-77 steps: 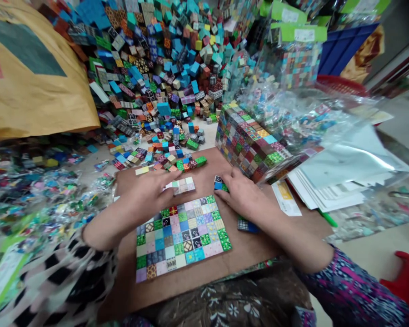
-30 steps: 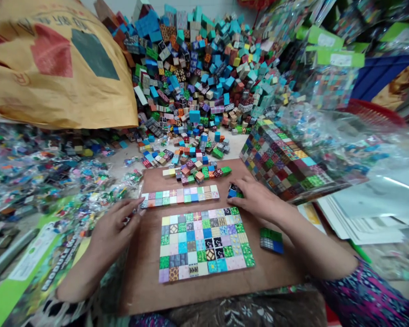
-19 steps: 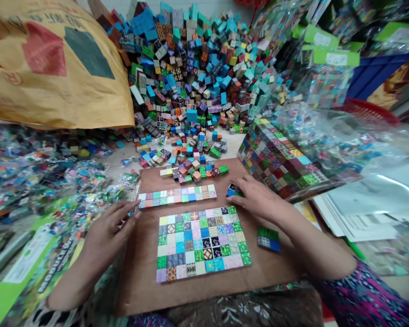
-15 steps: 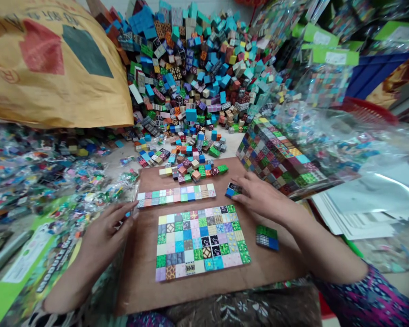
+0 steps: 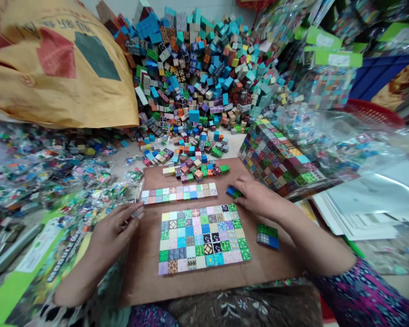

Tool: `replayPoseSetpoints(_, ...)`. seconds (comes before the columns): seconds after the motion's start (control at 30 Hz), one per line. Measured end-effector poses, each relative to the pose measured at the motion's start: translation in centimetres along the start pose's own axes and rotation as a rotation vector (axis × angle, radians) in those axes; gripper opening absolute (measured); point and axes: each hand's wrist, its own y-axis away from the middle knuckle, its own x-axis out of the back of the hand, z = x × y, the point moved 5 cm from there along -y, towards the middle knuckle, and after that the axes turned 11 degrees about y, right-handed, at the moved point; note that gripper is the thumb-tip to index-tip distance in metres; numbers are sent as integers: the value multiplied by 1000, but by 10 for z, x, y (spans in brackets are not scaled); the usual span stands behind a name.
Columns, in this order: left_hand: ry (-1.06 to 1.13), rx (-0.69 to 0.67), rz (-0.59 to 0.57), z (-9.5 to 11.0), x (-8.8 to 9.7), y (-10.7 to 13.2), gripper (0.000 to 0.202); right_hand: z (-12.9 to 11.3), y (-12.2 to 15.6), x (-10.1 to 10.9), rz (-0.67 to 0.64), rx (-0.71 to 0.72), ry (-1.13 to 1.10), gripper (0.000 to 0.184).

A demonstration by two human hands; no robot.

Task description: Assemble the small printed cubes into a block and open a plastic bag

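A flat mat of small patterned cubes lies on a brown board on my lap. Beyond it sits a single row of cubes. My left hand rests at the board's left edge, fingers stretched toward the row's left end, holding nothing. My right hand lies palm down at the mat's far right corner, fingers over a small cluster of blue and green cubes; how tightly it grips them is hidden. A small block of cubes lies right of the mat.
A big heap of loose coloured cubes fills the floor ahead, with strays on the board's far edge. A yellow sack is at left, a bagged cube block and papers at right, green packaging at lower left.
The row of cubes has grown from a short piece to a long line across the board. My left hand has drawn back from it to the board's left edge; my right hand has stayed put.
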Motion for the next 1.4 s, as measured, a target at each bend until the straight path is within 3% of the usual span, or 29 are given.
replayPoseSetpoints(0.37, 35, -31, 12, 2, -5, 4, 43, 5, 1, -3, 97, -35, -32, 18)
replayPoseSetpoints(0.53, 74, -25, 12, 3, -2, 10, 42, 4, 6, 6, 137, -60, -97, 27)
replayPoseSetpoints(0.83, 67, 29, 3, -11, -9, 9, 47, -35, 6, 42, 180, 80, -273, 38)
replayPoseSetpoints(0.97, 50, 7, 31, -14, -14, 3, 51, -71, -19, 58, 125, 190, -283, 43)
replayPoseSetpoints(1.1, 71, 57, 33, -12, -21, 0, 54, -118, -66, 69, 128, 343, -245, 41)
replayPoseSetpoints(1.27, 136, 183, 114, -13, -31, 4, 55, -165, -132, 59, 59, 405, -173, 39)
replayPoseSetpoints(1.4, 131, 122, 151, -13, -40, 8, 53, -187, -165, 45, -9, 434, -58, 37)
